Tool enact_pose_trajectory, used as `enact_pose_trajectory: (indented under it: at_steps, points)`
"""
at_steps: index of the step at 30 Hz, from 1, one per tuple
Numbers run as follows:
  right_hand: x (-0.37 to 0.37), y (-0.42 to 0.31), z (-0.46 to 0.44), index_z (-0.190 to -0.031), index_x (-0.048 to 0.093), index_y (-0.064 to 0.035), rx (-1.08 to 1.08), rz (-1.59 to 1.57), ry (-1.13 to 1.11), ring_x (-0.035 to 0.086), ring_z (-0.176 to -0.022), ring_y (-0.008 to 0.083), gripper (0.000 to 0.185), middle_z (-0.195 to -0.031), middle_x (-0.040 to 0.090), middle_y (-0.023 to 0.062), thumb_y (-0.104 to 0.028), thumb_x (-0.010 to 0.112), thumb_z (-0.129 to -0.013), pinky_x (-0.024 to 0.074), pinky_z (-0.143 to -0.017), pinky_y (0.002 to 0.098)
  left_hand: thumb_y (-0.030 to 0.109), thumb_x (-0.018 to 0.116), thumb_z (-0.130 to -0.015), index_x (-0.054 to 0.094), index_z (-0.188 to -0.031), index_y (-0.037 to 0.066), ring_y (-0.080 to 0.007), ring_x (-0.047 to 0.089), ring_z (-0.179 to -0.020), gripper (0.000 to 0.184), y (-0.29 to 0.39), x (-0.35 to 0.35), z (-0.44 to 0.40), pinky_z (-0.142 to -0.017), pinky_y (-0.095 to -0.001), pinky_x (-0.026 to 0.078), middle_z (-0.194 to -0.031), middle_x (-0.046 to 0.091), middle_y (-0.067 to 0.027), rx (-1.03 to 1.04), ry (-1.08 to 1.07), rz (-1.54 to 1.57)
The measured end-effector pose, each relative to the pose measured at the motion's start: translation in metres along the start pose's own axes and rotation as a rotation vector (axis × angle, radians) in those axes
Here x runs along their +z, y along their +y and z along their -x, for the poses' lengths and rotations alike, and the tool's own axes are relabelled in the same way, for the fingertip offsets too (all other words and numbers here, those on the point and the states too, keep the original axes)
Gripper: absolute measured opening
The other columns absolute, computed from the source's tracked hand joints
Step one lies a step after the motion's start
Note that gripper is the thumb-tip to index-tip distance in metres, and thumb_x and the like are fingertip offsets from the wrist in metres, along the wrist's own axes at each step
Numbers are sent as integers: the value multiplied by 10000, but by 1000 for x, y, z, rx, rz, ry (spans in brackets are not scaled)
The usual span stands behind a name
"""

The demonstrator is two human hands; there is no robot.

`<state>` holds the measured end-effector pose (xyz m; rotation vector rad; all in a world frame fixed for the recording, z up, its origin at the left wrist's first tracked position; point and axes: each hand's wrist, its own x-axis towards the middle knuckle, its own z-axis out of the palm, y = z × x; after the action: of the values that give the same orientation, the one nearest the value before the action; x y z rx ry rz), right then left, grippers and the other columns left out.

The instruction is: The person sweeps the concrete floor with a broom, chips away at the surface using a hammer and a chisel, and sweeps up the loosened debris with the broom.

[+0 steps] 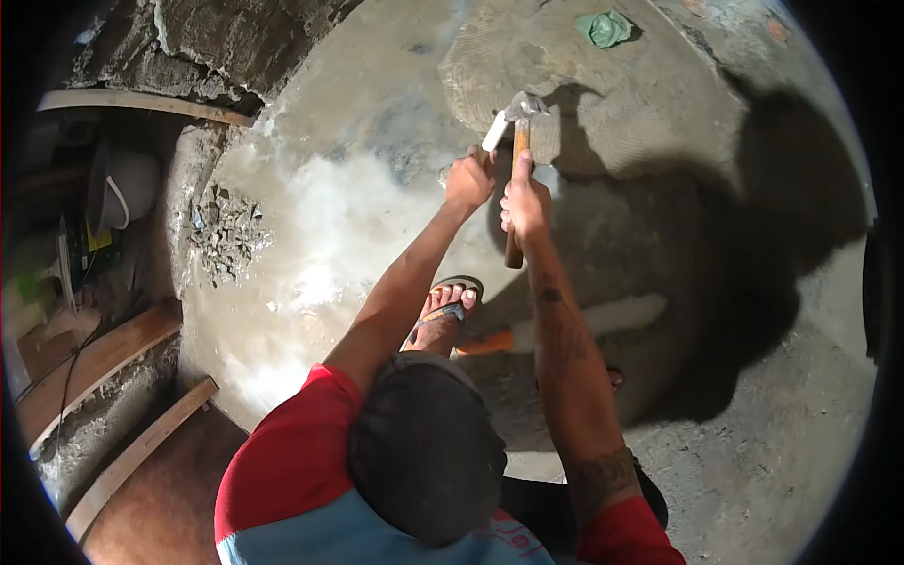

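My right hand [527,202] is wrapped round the wooden handle of a claw hammer [522,138], its thumb lying along the wood. The metal head points up, away from me. Just beside it, my left hand [470,179] is closed on the lower end of a short white stick-like piece [494,130]. The top of this piece meets or overlaps the hammer head; whether they touch, I cannot tell. Its lower end is hidden in my fingers. Both hands are above the wet grey concrete floor [348,217].
A long pale-bladed tool with an orange handle [487,343] lies by my sandalled foot [443,315]. Rubble [226,234] is piled at the left. Wooden boards [141,452] edge the floor there. A crumpled green bag [605,29] lies at the far side.
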<state>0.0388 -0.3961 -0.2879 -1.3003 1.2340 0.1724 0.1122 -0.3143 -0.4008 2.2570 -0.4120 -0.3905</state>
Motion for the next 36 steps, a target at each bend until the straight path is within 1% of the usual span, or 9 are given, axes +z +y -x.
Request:
enact_pose_trajectory:
  at_steps: [4, 6, 8, 14, 17, 20, 25, 30, 36]
  points:
    - [-1, 12, -2, -659, 571, 5, -197, -353, 14, 458, -381, 176, 631, -500, 499, 64, -539, 495, -970, 371, -372, 339, 336, 562, -945, 562, -903, -33, -518, 617, -765, 371, 10, -4, 2, -659, -545, 498, -744, 613, -334, -50, 78, 34]
    - [21, 34, -13, -601, 430, -101, -560, -331, 235, 371, -341, 120, 676, -479, 388, -5, -704, 447, -905, 303, -331, 276, 348, 551, -944, 547, -953, -12, -507, 630, -825, 360, 14, -12, 5, -736, -555, 508, -801, 643, -313, -89, -8, -14]
    - [10, 10, -14, -622, 537, 28, 60, 100, 26, 512, -382, 220, 829, -507, 499, 87, -704, 316, -941, 413, -407, 373, 345, 560, -940, 547, -948, -12, -507, 629, -825, 357, 12, -11, 1, -734, -554, 508, -802, 642, -315, -75, 6, 0]
    - [-9, -3, 3, -637, 543, -7, -461, -344, 162, 521, -486, 151, 639, -549, 526, 55, -555, 495, -962, 409, -481, 302, 341, 606, -915, 545, -942, -15, -505, 630, -829, 362, 11, -7, 2, -727, -545, 512, -808, 641, -316, -78, 15, 13]
    - [20, 34, -16, -695, 583, 6, -523, -64, 356, 568, -509, 155, 600, -600, 571, 64, -515, 485, -975, 447, -515, 333, 344, 622, -906, 544, -947, -22, -503, 632, -829, 377, 5, -5, 1, -724, -540, 514, -809, 641, -318, -49, 19, -10]
    - [-6, -19, -6, -625, 522, -5, 42, 7, -23, 558, -508, 156, 740, -561, 511, 68, -667, 416, -938, 430, -445, 330, 351, 619, -908, 545, -958, -31, -504, 632, -830, 392, 1, -1, 1, -726, -537, 515, -805, 640, -319, -54, 28, -7]
    - [-2, -9, 6, -602, 501, -21, -454, -492, 122, 522, -508, 138, 726, -564, 478, 63, -648, 403, -954, 376, -424, 286, 369, 583, -927, 556, -960, -32, -510, 628, -818, 403, 5, 0, 1, -718, -541, 513, -784, 638, -319, -78, 37, 25]
    - [-1, -11, 6, -611, 434, -104, 30, -24, -49, 380, -368, 124, 697, -495, 393, -4, -739, 405, -896, 317, -345, 264, 380, 549, -945, 565, -914, -22, -512, 626, -790, 403, 5, -4, 3, -687, -553, 503, -765, 632, -319, -24, 76, 21]
    - [15, 15, -6, -608, 422, -103, -529, -369, 176, 380, -369, 117, 692, -506, 412, -4, -731, 411, -900, 298, -336, 261, 381, 548, -947, 575, -941, -24, -510, 628, -792, 406, 1, 0, 1, -689, -555, 502, -766, 634, -318, -36, 73, 5]
